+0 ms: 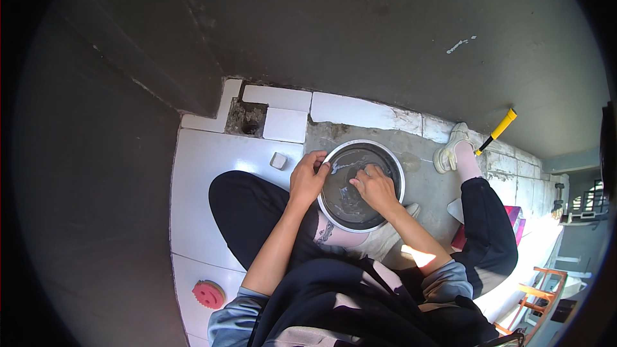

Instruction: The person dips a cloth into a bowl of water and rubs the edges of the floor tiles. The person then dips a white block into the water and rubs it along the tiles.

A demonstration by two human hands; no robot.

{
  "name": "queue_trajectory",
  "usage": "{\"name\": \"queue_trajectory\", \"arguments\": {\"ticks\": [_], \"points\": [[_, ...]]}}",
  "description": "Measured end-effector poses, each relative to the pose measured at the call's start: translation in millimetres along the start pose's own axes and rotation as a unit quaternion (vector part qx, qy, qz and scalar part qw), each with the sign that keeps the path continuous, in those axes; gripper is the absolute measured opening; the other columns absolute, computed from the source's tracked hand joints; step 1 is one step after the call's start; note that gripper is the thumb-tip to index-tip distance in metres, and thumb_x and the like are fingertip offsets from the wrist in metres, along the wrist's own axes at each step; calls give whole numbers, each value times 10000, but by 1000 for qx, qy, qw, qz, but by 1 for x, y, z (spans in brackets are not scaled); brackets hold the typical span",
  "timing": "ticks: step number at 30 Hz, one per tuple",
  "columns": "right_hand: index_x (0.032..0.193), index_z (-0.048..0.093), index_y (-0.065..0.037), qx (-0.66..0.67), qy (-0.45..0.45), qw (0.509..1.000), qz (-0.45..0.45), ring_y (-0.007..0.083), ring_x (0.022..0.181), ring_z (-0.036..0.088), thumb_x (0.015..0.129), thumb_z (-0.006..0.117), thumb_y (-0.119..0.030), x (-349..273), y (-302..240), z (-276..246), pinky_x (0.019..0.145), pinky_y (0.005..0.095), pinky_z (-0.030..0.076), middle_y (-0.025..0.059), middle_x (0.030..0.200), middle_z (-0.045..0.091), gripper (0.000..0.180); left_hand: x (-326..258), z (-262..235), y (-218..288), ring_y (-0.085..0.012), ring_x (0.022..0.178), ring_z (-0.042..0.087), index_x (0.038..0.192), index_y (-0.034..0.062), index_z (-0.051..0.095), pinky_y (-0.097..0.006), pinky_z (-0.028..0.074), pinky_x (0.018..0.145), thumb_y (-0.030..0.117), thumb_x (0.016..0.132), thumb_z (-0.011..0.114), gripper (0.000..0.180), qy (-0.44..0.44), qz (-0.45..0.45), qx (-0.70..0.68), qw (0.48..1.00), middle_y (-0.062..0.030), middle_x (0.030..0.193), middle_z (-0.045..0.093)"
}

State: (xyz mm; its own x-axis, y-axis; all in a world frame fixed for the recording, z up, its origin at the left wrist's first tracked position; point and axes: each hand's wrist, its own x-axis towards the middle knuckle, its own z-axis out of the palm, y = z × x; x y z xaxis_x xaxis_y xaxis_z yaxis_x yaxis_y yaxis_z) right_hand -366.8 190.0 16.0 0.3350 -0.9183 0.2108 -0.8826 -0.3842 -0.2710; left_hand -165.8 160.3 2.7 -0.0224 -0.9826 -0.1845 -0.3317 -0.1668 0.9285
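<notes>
Between my legs sits a round metal basin with a pale rim. Inside it lies a wet, dark grey paste, smeared up the wall. My left hand grips the basin's left rim, thumb over the edge. Reaching into the basin, my right hand has its fingers curled down at the paste; whatever they pinch is hidden. A small whitish block rests on the tiles just left of my left hand.
A square hole breaks the white tiles near the wall corner. A red sponge lies at lower left. Past my right shoe leans a tool with a yellow handle. A pink box and orange frame stand right.
</notes>
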Motion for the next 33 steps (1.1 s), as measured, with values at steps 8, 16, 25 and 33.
{"name": "queue_trajectory", "arguments": {"ticks": [8,16,25,33], "points": [[678,606,-35,58,-12,996,65,334,597,625,886,661,-300,9,-7,-14,528,404,499,133,634,589,342,-1,1,-1,-209,896,679,1135,34,643,-318,508,745,140,852,645,302,3,0,-2,1000,-126,1022,706],[679,560,-3,166,61,980,86,346,541,557,928,625,-232,34,-17,-53,498,414,420,168,629,547,345,0,-2,4,-256,901,662,1127,40,633,-362,512,804,159,858,638,294,1,-7,5,1000,-131,1016,690],[680,545,9,204,61,969,126,355,546,523,958,583,-248,34,-12,-46,513,410,403,185,617,527,381,1,-3,1,-210,898,677,1124,30,648,-326,515,769,125,845,641,295,14,5,9,1000,-126,1002,705],[856,644,-21,309,-22,918,245,191,677,578,946,566,-277,51,-4,-26,670,334,454,122,702,590,282,-2,-1,7,-299,955,641,1102,32,634,-393,494,840,142,860,613,267,7,5,-12,1000,-146,1015,673]]}}
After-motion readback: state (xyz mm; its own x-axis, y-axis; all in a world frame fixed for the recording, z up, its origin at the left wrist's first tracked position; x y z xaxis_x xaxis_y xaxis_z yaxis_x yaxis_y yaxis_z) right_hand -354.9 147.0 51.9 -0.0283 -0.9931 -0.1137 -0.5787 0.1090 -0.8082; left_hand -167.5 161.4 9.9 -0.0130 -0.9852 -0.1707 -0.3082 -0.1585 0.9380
